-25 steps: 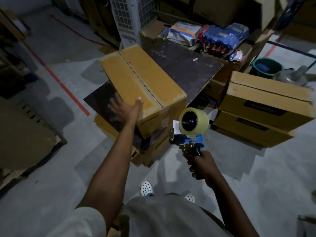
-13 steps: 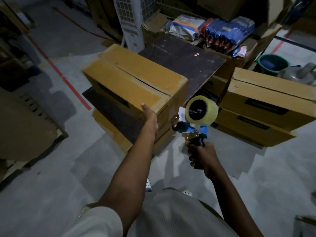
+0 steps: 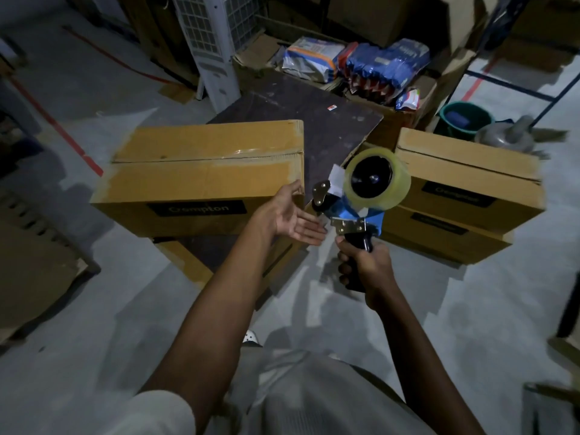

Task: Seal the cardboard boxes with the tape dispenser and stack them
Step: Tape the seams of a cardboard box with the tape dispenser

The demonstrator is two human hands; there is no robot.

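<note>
From where I stand, the step looks like getting the tape end free before a pass over the box (image 3: 201,171), which sits on the desk (image 3: 329,127), label side toward the person. A glossy strip shows along part of its top seam; can't tell if it runs the full length.

To do it well, imo:
- Pick up the loose tape tab (image 3: 337,175) w/ the free hand and keep fingers off the metal blade plate.
- Start the tape a bit down the side face, not at the edge, so it anchors.
- Pull straight along the seam w/ the roller pressed flat, then tilt to cut.
- Brace the box w/ the other hand, b/c it prob. slides on that board.

The hands:
- The left hand (image 3: 292,215) is spread open, palm up, fingers straight, holding nothing. It's in front of the box's near right corner, fingertips just beside the tape dispenser (image 3: 361,196). Can't tell if they touch it.
- The right hand (image 3: 367,265) is wrapped tight round the dispenser's black handle, roll up top, held in the air btw the box and the two stacked boxes (image 3: 470,183) on the right.
</note>
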